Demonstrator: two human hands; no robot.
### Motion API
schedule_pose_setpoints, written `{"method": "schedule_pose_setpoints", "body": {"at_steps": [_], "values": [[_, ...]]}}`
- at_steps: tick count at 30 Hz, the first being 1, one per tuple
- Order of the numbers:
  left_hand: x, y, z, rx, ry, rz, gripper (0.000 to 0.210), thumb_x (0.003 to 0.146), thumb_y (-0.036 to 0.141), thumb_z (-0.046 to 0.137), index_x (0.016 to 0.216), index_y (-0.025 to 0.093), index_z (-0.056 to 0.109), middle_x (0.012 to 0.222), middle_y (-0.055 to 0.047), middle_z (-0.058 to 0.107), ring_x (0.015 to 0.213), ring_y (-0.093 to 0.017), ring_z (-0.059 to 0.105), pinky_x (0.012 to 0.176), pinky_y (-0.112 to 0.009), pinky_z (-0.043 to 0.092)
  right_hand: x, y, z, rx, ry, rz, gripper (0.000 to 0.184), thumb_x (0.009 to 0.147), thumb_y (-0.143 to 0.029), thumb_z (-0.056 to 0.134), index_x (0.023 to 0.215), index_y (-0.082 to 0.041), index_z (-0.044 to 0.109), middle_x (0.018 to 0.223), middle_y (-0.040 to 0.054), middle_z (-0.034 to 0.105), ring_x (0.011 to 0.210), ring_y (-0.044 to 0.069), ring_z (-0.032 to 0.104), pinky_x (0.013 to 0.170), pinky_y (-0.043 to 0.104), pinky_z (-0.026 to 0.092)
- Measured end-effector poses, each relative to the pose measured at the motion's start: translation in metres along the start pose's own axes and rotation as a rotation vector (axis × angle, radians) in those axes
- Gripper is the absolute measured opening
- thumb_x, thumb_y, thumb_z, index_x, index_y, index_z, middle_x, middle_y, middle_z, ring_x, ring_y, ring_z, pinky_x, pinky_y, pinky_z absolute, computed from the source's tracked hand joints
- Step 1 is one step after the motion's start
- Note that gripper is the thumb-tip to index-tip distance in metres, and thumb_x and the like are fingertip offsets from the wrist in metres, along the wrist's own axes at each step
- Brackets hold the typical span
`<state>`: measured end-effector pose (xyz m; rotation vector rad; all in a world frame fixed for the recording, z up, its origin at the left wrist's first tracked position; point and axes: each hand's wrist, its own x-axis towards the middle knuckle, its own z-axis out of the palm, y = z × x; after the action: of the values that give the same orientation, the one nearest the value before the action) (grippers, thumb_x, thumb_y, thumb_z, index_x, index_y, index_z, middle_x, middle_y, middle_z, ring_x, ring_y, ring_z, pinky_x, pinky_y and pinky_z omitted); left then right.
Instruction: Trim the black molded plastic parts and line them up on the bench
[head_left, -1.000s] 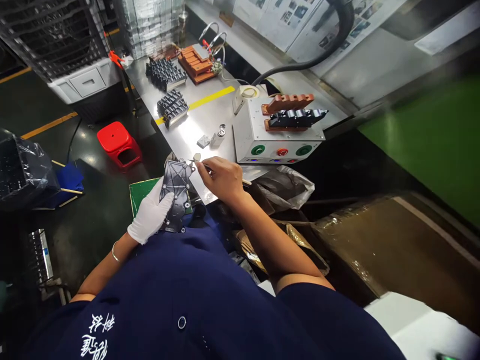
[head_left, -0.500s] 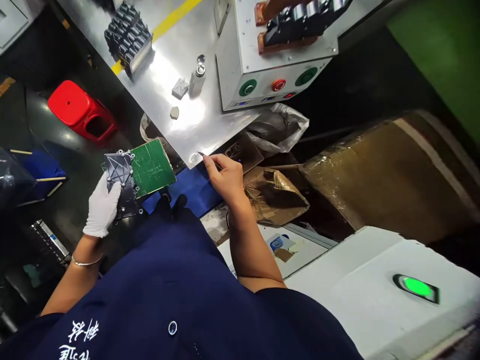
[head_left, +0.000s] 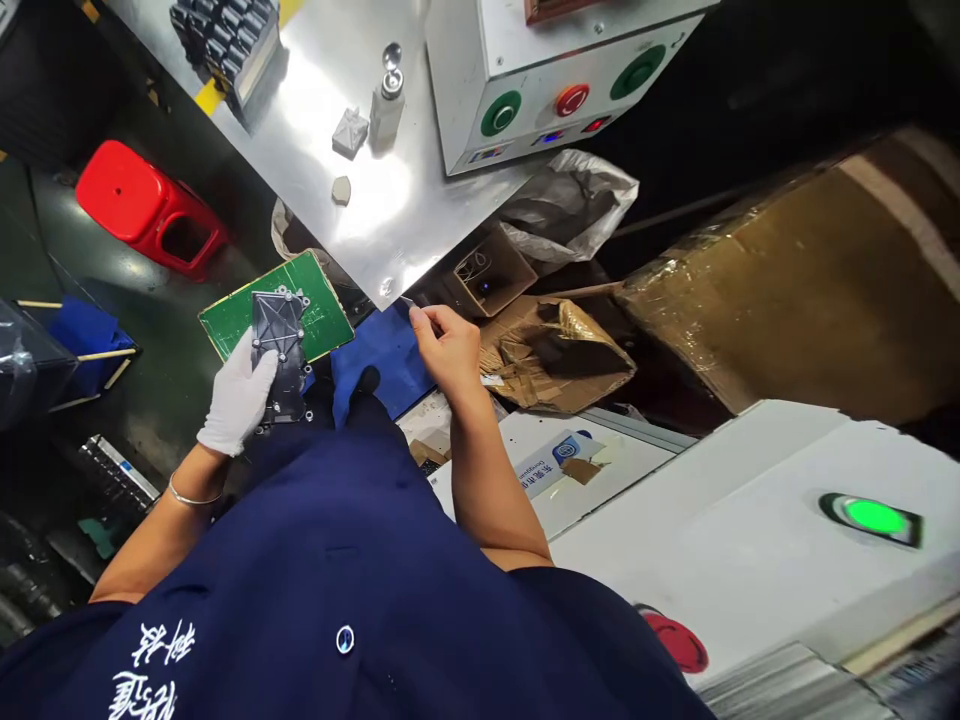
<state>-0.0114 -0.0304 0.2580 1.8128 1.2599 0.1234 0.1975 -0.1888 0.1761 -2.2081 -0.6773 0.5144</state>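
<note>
The left hand, in a white glove, grips a dark metal part left of the frame's centre, its thumb lying across the ribbed face and the fingers hidden behind. The part stands tilted, small round bosses along its edges, in front of a green panel; whether the two touch cannot be told. Near the middle of the frame, the bare right hand is closed in a pinch on a thin tool, of which only the narrow tip shows clearly, just beside the near corner of the metal table. On that table, at upper centre, a bottle with a raised cap stands next to a small grey block, and a pale flat piece lies below them. A rack of dark pieces sits at the upper left, and a control box with green and red buttons at the top. A red stool stands at the left, while an open cardboard box lies right of the right hand.
</note>
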Motion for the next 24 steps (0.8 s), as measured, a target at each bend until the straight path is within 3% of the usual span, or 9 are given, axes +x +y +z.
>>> {"method": "schedule_pose_setpoints", "body": {"at_steps": [3, 6, 8, 12, 16, 19, 22, 24], "values": [[0.012, -0.005, -0.002, -0.013, -0.002, 0.001, 0.047, 0.087, 0.031, 0.054, 0.132, 0.018, 0.054, 0.131, -0.008, 0.060, 0.123, -0.020, 0.053, 0.112, -0.036, 0.033, -0.010, 0.011, 0.015, -0.045, 0.005, 0.080, 0.034, 0.088, -0.045, 0.047, 0.085, -0.017, 0.066, 0.076, 0.0039, 0.067, 0.070, 0.016, 0.057, 0.064, 0.025, 0.039], [0.024, -0.026, 0.001, -0.048, 0.015, 0.013, 0.044, 0.087, 0.030, 0.052, 0.130, 0.018, 0.054, 0.130, -0.008, 0.061, 0.120, -0.018, 0.055, 0.110, -0.034, 0.036, -0.020, 0.035, 0.034, -0.065, 0.018, 0.182, 0.036, 0.086, -0.046, 0.046, 0.090, -0.016, 0.066, 0.079, 0.0055, 0.068, 0.071, 0.017, 0.057, 0.066, 0.027, 0.041], [0.034, -0.050, 0.006, -0.005, 0.037, -0.010, 0.041, 0.088, 0.032, 0.050, 0.126, 0.015, 0.055, 0.126, -0.010, 0.062, 0.114, -0.019, 0.058, 0.106, -0.033, 0.040, -0.027, 0.056, 0.049, -0.075, 0.028, 0.299, 0.038, 0.087, -0.045, 0.045, 0.095, -0.015, 0.065, 0.083, 0.0070, 0.069, 0.074, 0.019, 0.059, 0.069, 0.029, 0.042], [0.065, -0.109, 0.023, 0.244, 0.065, -0.191, 0.035, 0.089, 0.037, 0.045, 0.106, 0.011, 0.061, 0.108, -0.016, 0.067, 0.099, -0.024, 0.062, 0.093, -0.037, 0.047, -0.043, 0.105, 0.088, -0.145, -0.068, 0.660, 0.037, 0.088, -0.037, 0.046, 0.108, -0.011, 0.063, 0.090, 0.0094, 0.070, 0.083, 0.020, 0.061, 0.073, 0.029, 0.044], [0.096, -0.162, 0.039, 0.371, 0.054, -0.235, 0.032, 0.091, 0.033, 0.038, 0.099, 0.012, 0.061, 0.101, -0.019, 0.065, 0.100, -0.029, 0.061, 0.090, -0.042, 0.047, -0.065, 0.163, 0.143, -0.129, -0.189, 0.875, 0.030, 0.092, -0.035, 0.049, 0.097, -0.011, 0.066, 0.090, 0.0074, 0.069, 0.082, 0.019, 0.064, 0.072, 0.030, 0.049], [0.105, -0.188, 0.042, 0.505, 0.046, -0.200, 0.035, 0.088, 0.026, 0.038, 0.111, 0.009, 0.058, 0.108, -0.022, 0.061, 0.114, -0.035, 0.054, 0.098, -0.050, 0.040, -0.085, 0.209, 0.191, -0.080, -0.303, 1.015, 0.028, 0.092, -0.036, 0.055, 0.108, -0.014, 0.061, 0.105, 0.0059, 0.065, 0.089, 0.017, 0.063, 0.079, 0.036, 0.054], [0.101, -0.194, 0.037, 0.710, 0.068, -0.159, 0.047, 0.085, 0.026, 0.043, 0.124, 0.000, 0.050, 0.114, -0.029, 0.056, 0.119, -0.044, 0.047, 0.099, -0.060, 0.033, -0.100, 0.256, 0.241, -0.035, -0.382, 1.125, 0.032, 0.092, -0.035, 0.056, 0.118, -0.016, 0.057, 0.117, 0.0078, 0.060, 0.099, 0.019, 0.061, 0.084, 0.040, 0.054], [0.097, -0.189, 0.040, 0.888, 0.125, -0.177, 0.048, 0.087, 0.029, 0.043, 0.125, -0.001, 0.048, 0.110, -0.029, 0.057, 0.115, -0.044, 0.050, 0.094, -0.061, 0.037, -0.104, 0.289, 0.278, -0.003, -0.415, 1.172, 0.031, 0.092, -0.035, 0.056, 0.118, -0.017, 0.057, 0.119, 0.0080, 0.059, 0.101, 0.019, 0.061, 0.085, 0.040, 0.053]]}}
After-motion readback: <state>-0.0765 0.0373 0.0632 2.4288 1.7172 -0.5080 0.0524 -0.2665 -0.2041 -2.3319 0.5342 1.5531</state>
